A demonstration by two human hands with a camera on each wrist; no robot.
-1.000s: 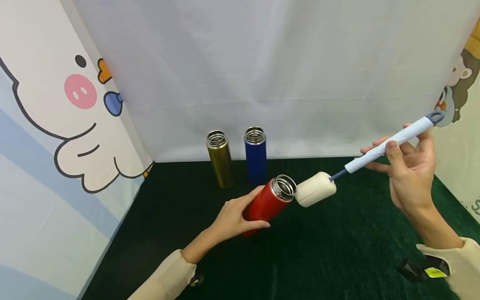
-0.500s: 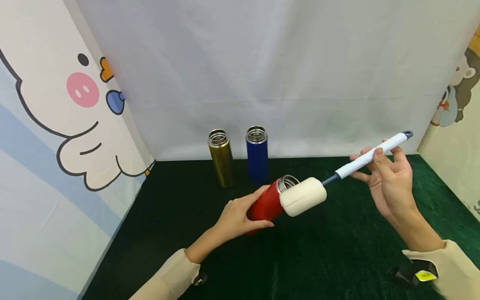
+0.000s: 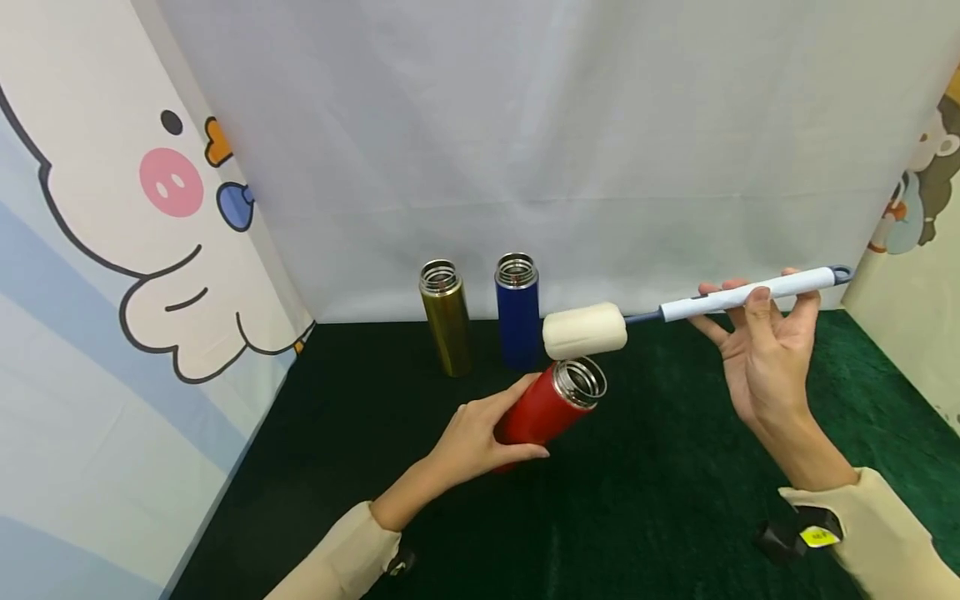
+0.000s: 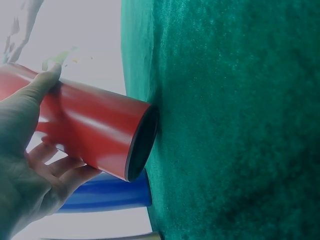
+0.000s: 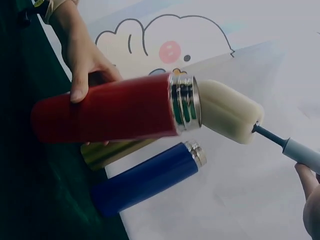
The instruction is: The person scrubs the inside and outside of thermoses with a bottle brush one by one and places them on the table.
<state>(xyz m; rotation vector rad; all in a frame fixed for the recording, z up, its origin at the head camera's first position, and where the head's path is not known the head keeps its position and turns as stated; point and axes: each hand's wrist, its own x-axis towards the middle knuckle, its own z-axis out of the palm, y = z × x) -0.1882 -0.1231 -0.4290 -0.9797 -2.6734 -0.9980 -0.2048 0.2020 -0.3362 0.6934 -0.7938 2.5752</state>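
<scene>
My left hand (image 3: pixel 476 437) grips a red thermos bottle (image 3: pixel 542 410), its lidless steel mouth tilted up to the right. In the left wrist view the thumb and fingers wrap round the red body (image 4: pixel 95 130), whose base is close to the green cloth. My right hand (image 3: pixel 768 358) pinches the pale blue handle (image 3: pixel 742 296) of a sponge bottle brush between thumb and fingers. The brush lies nearly level, and its cream sponge head (image 3: pixel 585 331) is just above and behind the red bottle's mouth. In the right wrist view the sponge (image 5: pixel 230 111) appears outside the opening.
A gold thermos (image 3: pixel 446 325) and a blue thermos (image 3: pixel 517 317) stand upright and lidless at the back. Dark green cloth (image 3: pixel 637 508) covers the table. A white curtain (image 3: pixel 562 150) hangs behind, and a cartoon-printed panel (image 3: pixel 90 275) flanks the left side.
The brush moved left and down in front of the red bottle's mouth, then rose and levelled above it. My left hand keeps its grip on the bottle, which barely moved.
</scene>
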